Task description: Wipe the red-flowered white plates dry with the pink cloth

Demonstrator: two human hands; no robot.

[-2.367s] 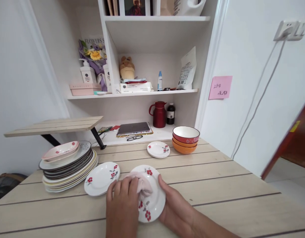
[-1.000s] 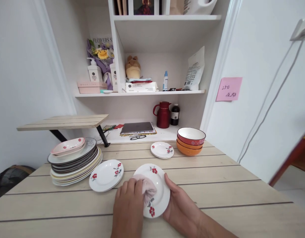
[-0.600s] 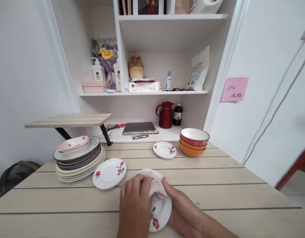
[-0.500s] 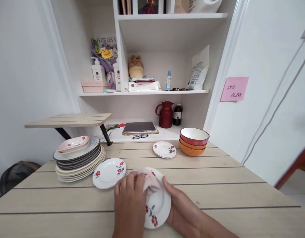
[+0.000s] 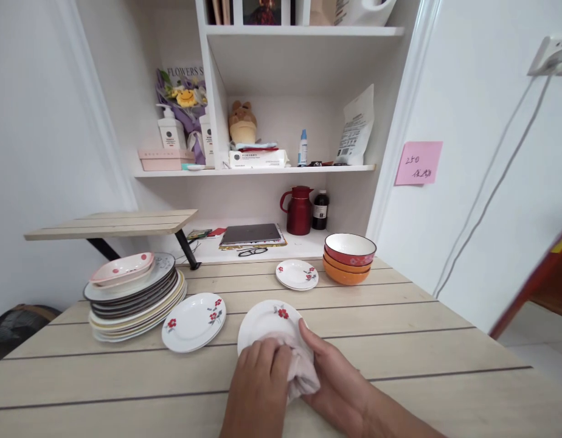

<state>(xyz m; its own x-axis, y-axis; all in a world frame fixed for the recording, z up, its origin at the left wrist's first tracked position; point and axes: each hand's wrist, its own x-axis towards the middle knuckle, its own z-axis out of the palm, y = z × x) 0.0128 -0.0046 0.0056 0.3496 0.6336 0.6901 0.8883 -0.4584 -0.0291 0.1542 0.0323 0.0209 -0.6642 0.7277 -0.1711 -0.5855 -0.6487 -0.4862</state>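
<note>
My right hand [image 5: 338, 383] grips a white plate [image 5: 263, 319] with red flowers by its right edge, thumb on the rim. Bunched under the fingers of my left hand [image 5: 260, 383] is a pale pink cloth [image 5: 301, 368], pressed against the plate's lower part and covering it. Left of the held plate lies a flowered plate [image 5: 194, 322] of the same pattern, apparently with another beneath it. Farther back, smaller flowered plates [image 5: 297, 274] sit stacked beside several nested bowls [image 5: 349, 260], a red one above orange ones.
At the left, a tall stack of plates [image 5: 135, 304] carries a pink-spotted dish [image 5: 123, 269], close to a raised wooden stand [image 5: 112, 224]. Behind the tabletop are glasses [image 5: 252, 252], a laptop [image 5: 251, 233], a red jug [image 5: 299, 211] and a dark bottle [image 5: 320, 210].
My left hand and the cloth have moved down and right over the plate, uncovering its upper part. The plate appears turned in my right hand. The camera view has shifted slightly right.
</note>
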